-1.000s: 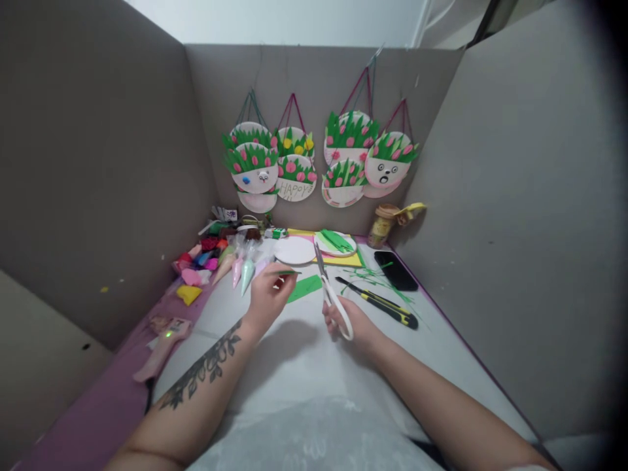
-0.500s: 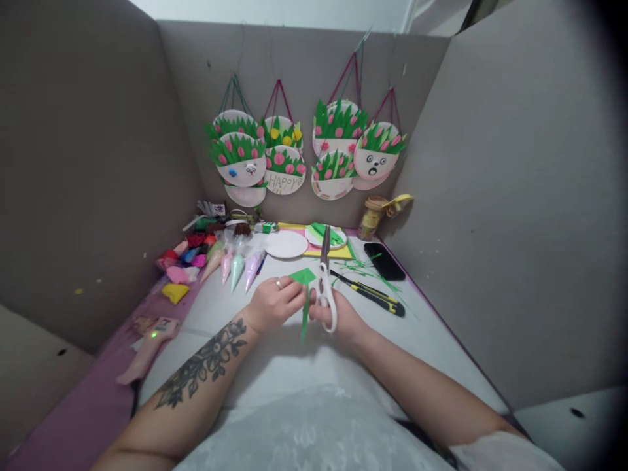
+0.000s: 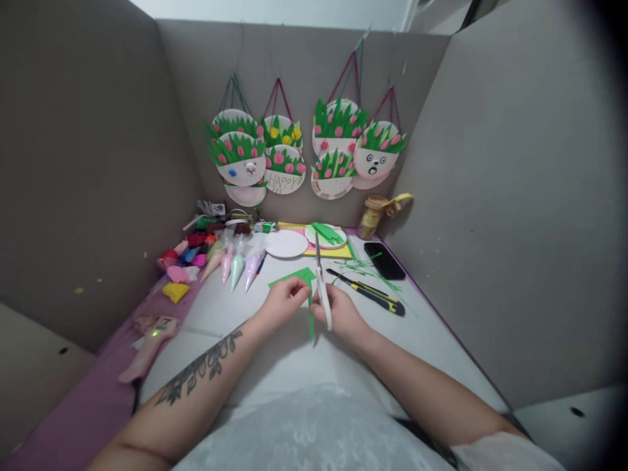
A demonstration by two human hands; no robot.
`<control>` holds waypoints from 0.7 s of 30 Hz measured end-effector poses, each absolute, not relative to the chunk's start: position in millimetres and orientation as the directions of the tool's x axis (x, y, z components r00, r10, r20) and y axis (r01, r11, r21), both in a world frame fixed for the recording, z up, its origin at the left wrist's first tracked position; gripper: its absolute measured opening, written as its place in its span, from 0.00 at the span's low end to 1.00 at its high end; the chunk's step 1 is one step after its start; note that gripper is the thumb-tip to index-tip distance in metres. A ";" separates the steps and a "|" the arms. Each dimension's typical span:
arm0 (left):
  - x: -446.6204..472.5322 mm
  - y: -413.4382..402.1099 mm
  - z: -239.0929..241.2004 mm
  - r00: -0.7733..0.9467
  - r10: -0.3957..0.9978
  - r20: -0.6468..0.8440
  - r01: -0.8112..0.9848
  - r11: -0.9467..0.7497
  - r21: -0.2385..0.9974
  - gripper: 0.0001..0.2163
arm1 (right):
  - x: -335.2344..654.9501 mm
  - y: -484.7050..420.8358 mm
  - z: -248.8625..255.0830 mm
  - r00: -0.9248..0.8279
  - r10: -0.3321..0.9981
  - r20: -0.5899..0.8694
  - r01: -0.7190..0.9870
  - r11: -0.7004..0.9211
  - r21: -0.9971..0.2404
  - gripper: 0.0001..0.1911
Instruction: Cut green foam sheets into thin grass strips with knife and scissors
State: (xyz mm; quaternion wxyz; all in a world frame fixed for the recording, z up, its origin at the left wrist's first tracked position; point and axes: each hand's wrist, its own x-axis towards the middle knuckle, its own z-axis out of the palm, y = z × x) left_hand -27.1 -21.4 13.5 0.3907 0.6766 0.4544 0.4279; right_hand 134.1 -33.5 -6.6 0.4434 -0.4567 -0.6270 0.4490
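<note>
My left hand (image 3: 282, 302) pinches a thin green paper strip (image 3: 311, 322) that hangs down between my two hands. My right hand (image 3: 341, 313) grips white-handled scissors (image 3: 321, 288), blades pointing away from me, right beside the strip. A flat green paper piece (image 3: 294, 277) lies on the white table (image 3: 432, 340) just beyond my fingers.
A yellow-black utility knife (image 3: 367, 292), green paper slivers and a black phone (image 3: 384, 260) lie to the right. Paper plates (image 3: 286, 244), coloured piping cones (image 3: 237, 267) and clay lumps sit at the back left. A pink glue gun (image 3: 147, 343) lies left. Decorated plates hang on the cardboard wall (image 3: 304, 72).
My left hand came in from the left to meet the right and took the green strip. The scissors turned upright beside the strip. The view dropped slightly.
</note>
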 end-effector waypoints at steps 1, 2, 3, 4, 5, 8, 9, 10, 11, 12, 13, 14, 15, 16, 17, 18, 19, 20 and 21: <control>-26.2 -21.5 13.6 0.224 0.953 0.202 0.243 -0.256 0.936 0.08 | 133.5 -34.6 -5.5 -0.193 0.970 0.149 0.177 0.184 -0.967 0.08; -26.0 -21.4 13.7 0.222 0.957 0.188 0.203 -0.234 0.951 0.08 | 133.1 -35.7 -4.3 -0.194 0.970 0.148 0.180 0.184 -0.966 0.09; -26.3 -21.1 14.2 0.213 0.962 0.173 0.156 -0.209 0.965 0.09 | 133.0 -36.7 -3.1 -0.197 0.970 0.142 0.181 0.178 -0.967 0.09; -27.4 -20.4 15.2 0.197 0.968 0.158 0.097 -0.179 0.979 0.09 | 133.1 -37.5 -2.1 -0.208 0.969 0.130 0.179 0.169 -0.969 0.09; -29.1 -19.4 16.7 0.173 0.974 0.143 0.024 -0.150 0.988 0.10 | 133.5 -38.3 -1.4 -0.227 0.967 0.114 0.177 0.156 -0.972 0.09; -37.6 -15.2 24.5 0.106 0.989 0.106 -0.232 -0.079 0.969 0.12 | 135.2 -39.8 -3.5 -0.310 0.950 0.048 0.175 0.107 -0.979 0.08; -40.9 -13.8 27.6 0.098 0.991 0.096 -0.309 -0.062 0.949 0.13 | 135.5 -40.0 -5.8 -0.335 0.942 0.024 0.173 0.087 -0.981 0.08; -44.3 -12.6 30.7 0.095 0.992 0.085 -0.372 -0.044 0.927 0.14 | 135.5 -40.1 -8.7 -0.355 0.935 -0.001 0.171 0.064 -0.983 0.07; -47.3 -11.6 33.4 0.099 0.992 0.072 -0.421 -0.024 0.907 0.15 | 135.4 -40.0 -12.0 -0.372 0.928 -0.026 0.170 0.040 -0.985 0.06; -49.9 -10.8 35.6 0.106 0.993 0.059 -0.456 -0.004 0.890 0.17 | 135.1 -39.7 -15.4 -0.386 0.922 -0.044 0.167 0.023 -0.986 0.06; -51.8 -10.4 37.2 0.110 0.993 0.050 -0.479 0.009 0.878 0.18 | 134.8 -39.3 -18.6 -0.397 0.916 -0.052 0.163 0.015 -0.987 0.06; -53.0 -10.2 38.2 0.112 0.993 0.048 -0.490 0.013 0.872 0.18 | 134.5 -38.9 -21.4 -0.408 0.911 -0.052 0.158 0.014 -0.987 0.05; -53.5 -10.3 38.8 0.110 0.993 0.051 -0.493 0.010 0.870 0.19 | 134.3 -38.5 -23.5 -0.418 0.907 -0.047 0.154 0.020 -0.988 0.05; -53.3 -10.5 38.9 0.104 0.993 0.056 -0.490 0.002 0.871 0.19 | 134.3 -38.3 -24.8 -0.425 0.904 -0.037 0.153 0.031 -0.988 0.05; -52.6 -10.7 38.7 0.094 0.994 0.060 -0.484 -0.007 0.875 0.19 | 134.4 -38.2 -25.5 -0.433 0.901 -0.030 0.156 0.042 -0.987 0.05; -51.6 -11.0 38.3 0.083 0.995 0.062 -0.476 -0.015 0.879 0.19 | 134.5 -38.3 -25.6 -0.439 0.898 -0.027 0.163 0.051 -0.985 0.05; -50.6 -11.3 37.7 0.070 0.996 0.060 -0.468 -0.020 0.883 0.18 | 134.7 -38.6 -25.3 -0.444 0.895 -0.029 0.173 0.054 -0.983 0.05; -49.6 -11.4 37.2 0.059 0.997 0.055 -0.461 -0.022 0.887 0.18 | 134.9 -39.0 -24.7 -0.449 0.893 -0.033 0.179 0.054 -0.982 0.06; -48.8 -11.5 36.6 0.048 0.998 0.050 -0.456 -0.022 0.890 0.18 | 134.9 -39.4 -24.2 -0.454 0.890 -0.039 0.180 0.049 -0.982 0.06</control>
